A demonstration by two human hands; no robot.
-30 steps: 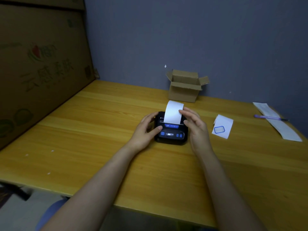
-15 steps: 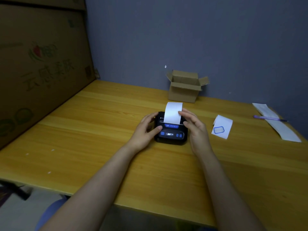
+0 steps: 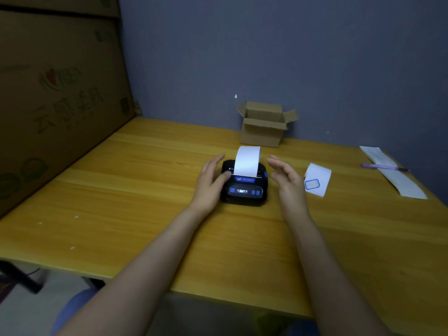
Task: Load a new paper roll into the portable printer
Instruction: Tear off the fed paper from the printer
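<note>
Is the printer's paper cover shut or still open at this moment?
Shut, as far as the view shows: the printer lid lies flat, the paper strip stands up from its slot, and the display is lit.

The large cardboard sheet leaning at the left carries faded green Chinese characters, of which 云 and 感 can be made out while the rest stay too dim to read, under a red-and-green fruit emblem whose lettering is blurred; the portable printer has a small lit display with white digits too small to read. The white slip on the tabletop bears a blue rounded-rectangle mark with no legible writing inside.
</note>
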